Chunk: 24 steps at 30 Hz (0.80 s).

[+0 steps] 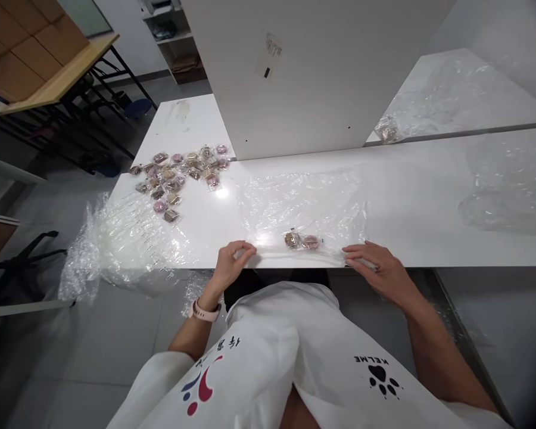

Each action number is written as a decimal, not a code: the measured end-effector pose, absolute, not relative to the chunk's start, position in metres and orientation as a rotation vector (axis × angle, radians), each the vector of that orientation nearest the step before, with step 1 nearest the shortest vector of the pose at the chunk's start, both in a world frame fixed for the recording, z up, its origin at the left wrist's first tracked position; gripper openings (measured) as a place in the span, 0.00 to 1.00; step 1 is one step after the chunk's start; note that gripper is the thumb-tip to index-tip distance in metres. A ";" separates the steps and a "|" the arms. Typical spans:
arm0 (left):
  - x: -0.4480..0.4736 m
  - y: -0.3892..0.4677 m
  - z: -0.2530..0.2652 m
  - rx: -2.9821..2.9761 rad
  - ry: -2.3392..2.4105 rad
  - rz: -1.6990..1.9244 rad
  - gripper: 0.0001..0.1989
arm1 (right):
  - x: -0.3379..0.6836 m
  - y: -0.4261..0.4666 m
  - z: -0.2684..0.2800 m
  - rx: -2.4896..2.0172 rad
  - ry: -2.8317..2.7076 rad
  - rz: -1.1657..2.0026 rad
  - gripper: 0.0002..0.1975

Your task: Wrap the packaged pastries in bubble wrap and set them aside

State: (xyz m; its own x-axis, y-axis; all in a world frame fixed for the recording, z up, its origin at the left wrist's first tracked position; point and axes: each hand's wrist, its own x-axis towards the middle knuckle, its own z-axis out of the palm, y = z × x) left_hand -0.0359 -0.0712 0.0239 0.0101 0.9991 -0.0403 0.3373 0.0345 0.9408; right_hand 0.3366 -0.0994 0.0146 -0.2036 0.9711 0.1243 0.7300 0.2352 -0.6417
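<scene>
A clear plastic bag (304, 202) lies flat on the white table in front of me. Two small wrapped pieces, one brown (292, 239) and one pink (311, 242), lie side by side near its front edge. My left hand (232, 260) pinches the bag's front left corner between thumb and fingers. At the front right corner, my right hand (370, 265) has its thumb and fingers closed on the plastic. The bag's near edge runs between both hands, close to the table's front edge.
Several small wrapped pieces (174, 176) lie scattered at the left. A stack of clear plastic bags (134, 244) hangs over the table's front left edge. A white upright panel (304, 77) stands behind. More clear plastic (513, 185) lies at the right.
</scene>
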 end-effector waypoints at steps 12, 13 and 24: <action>-0.003 0.063 0.016 1.940 1.873 0.497 0.04 | 0.335 0.049 0.008 -1.692 -2.192 0.578 0.17; -0.003 0.063 0.017 2.017 1.903 0.430 0.04 | 0.331 0.053 0.009 -1.704 -2.200 0.462 0.16; 0.039 0.013 -0.005 2.586 1.216 0.495 0.25 | 0.291 0.008 -0.011 -1.249 -2.415 0.445 0.29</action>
State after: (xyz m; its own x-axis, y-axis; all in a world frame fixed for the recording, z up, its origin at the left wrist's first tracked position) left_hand 0.0386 0.0133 -0.0050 0.5959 0.7778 0.1999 0.6963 -0.6244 0.3539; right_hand 0.2912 0.0081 -0.0111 -0.5302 0.8264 0.1895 0.7046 0.5538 -0.4436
